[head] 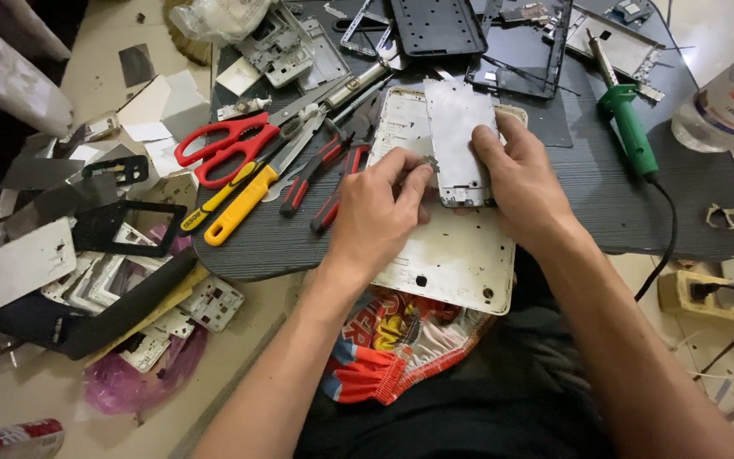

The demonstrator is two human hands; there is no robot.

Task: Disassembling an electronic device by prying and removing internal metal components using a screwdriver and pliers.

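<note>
Resting on a larger white back panel [456, 255] at the dark table's [605, 195] near edge, the small silver metal plate [459, 136] looks scuffed, dull, cutouts along its lower end. Left hand [375, 212] pinches its left edge; right hand [520, 174] grips its right side.

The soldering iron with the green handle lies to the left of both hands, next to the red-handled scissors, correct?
Not quite. In the head view the soldering iron with the green handle lies to the right of both hands, past the right hand, its cable running off the table edge. The red-handled scissors lie on the other side, left of the left hand.
</note>
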